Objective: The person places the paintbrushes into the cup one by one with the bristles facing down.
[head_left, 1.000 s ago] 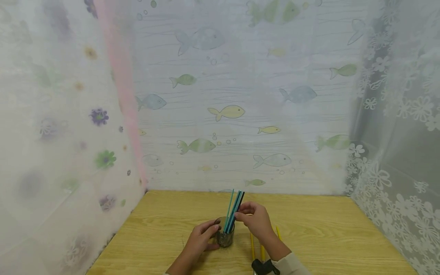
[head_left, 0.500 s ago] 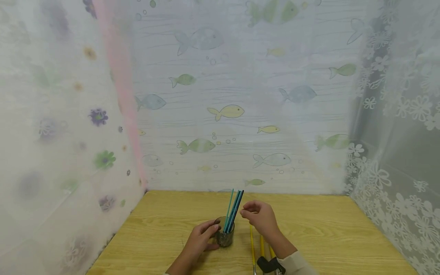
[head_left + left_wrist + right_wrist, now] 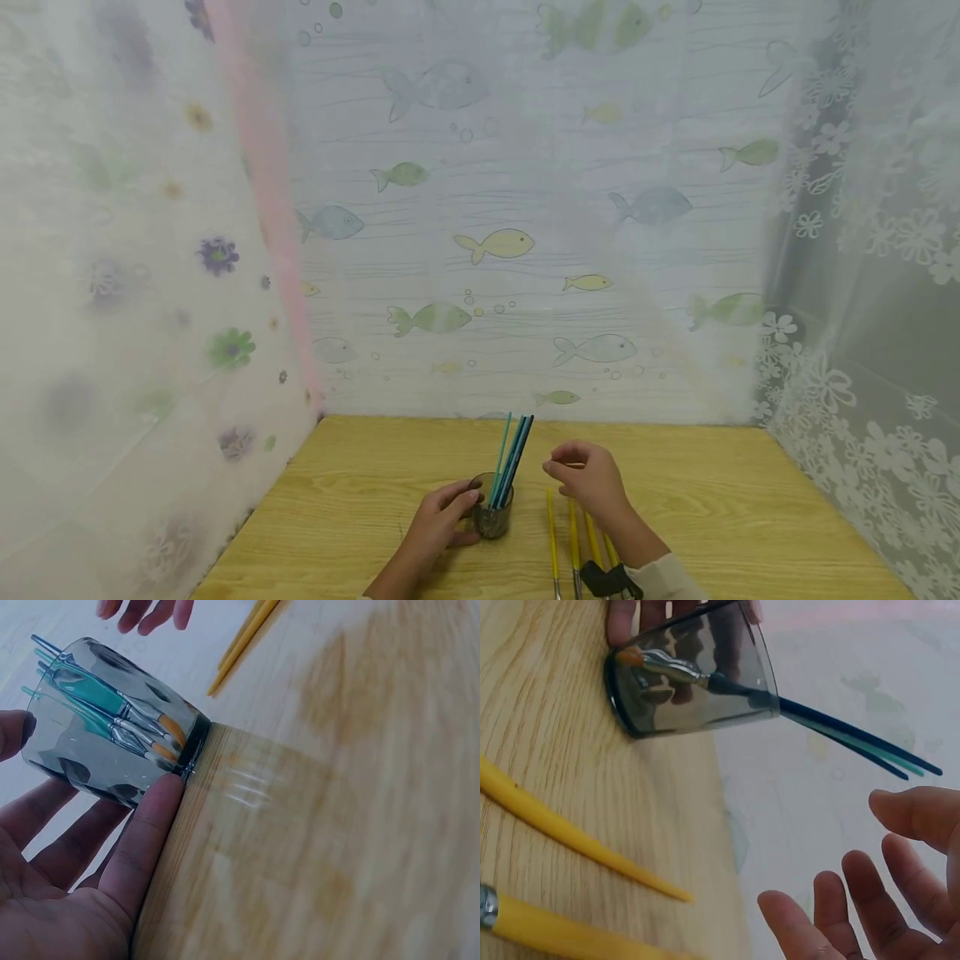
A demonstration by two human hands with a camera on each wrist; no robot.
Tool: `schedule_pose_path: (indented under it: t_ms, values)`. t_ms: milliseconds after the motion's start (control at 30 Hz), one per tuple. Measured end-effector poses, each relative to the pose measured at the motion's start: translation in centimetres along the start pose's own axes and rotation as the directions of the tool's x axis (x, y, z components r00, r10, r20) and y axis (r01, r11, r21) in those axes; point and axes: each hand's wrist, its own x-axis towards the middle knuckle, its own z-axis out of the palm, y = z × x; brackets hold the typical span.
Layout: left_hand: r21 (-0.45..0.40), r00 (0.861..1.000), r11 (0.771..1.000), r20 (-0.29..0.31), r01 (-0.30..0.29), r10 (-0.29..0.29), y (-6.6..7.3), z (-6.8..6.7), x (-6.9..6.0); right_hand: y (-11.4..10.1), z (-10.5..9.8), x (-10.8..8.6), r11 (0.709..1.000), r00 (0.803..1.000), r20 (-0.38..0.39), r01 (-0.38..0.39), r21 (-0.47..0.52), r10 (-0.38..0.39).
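A smoky see-through glass [image 3: 492, 522] stands on the table with several blue and teal brushes [image 3: 513, 462] leaning right in it, bristles down. My left hand [image 3: 435, 527] grips the glass from its left side; in the left wrist view thumb and fingers lie round the glass [image 3: 112, 727]. To the right of the glass my right hand [image 3: 592, 487] hangs in the air, holding nothing, its fingers loosely bent and apart in the right wrist view. Yellow-handled brushes [image 3: 553, 542] lie on the table below and beside it, partly hidden by the right wrist.
The wood-grain table [image 3: 360, 475] reaches back to a curtain [image 3: 517, 192] printed with fish. A flower-patterned curtain [image 3: 150, 333] hangs at the left and a sheer one [image 3: 862, 333] at the right.
My right hand has let go of the blue and teal brushes and moved right, away from the glass, uncovering more of the yellow brushes. My left hand has stayed on the glass.
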Motion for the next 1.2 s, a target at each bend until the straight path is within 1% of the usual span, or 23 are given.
schedule_pose_path:
  t_ms: [100, 267, 433, 567, 800, 1067, 1200]
  values:
    - [-0.001, 1.000, 1.000, -0.002, -0.001, 0.001, 0.0, 0.1, 0.0, 0.2, -0.6, -0.2, 1.000, 1.000, -0.009, -0.009, 0.003, 0.009]
    - [-0.009, 1.000, 1.000, -0.007, 0.009, -0.009, 0.0, 0.1, 0.1, 0.4, -1.4, -0.4, 1.000, 1.000, -0.023, -0.013, -0.028, 0.013]
    - [0.002, 1.000, 1.000, -0.007, 0.007, -0.007, 0.0, 0.1, 0.2, 0.8, -2.0, -0.7, 0.998, 0.999, -0.036, -0.025, -0.064, 0.022]
    - [0.001, 1.000, 1.000, -0.011, 0.011, -0.011, -0.1, 0.1, 0.2, 1.2, -2.6, -1.0, 0.996, 0.999, -0.039, -0.036, -0.085, 0.033]
    - [0.002, 1.000, 1.000, -0.009, 0.012, -0.012, 0.0, 0.1, 0.1, 1.6, -4.0, -1.2, 0.991, 0.999, -0.031, -0.033, -0.128, 0.029]
    - [0.005, 1.000, 1.000, -0.015, 0.009, -0.009, 0.0, 0.1, 0.0, 2.4, -5.5, -1.4, 0.986, 0.996, -0.031, -0.085, -0.144, 0.082]
    - [0.001, 1.000, 1.000, -0.017, 0.008, -0.008, 0.0, 0.1, 0.1, 2.5, -6.4, -1.6, 0.981, 0.991, -0.019, -0.130, -0.147, 0.129]
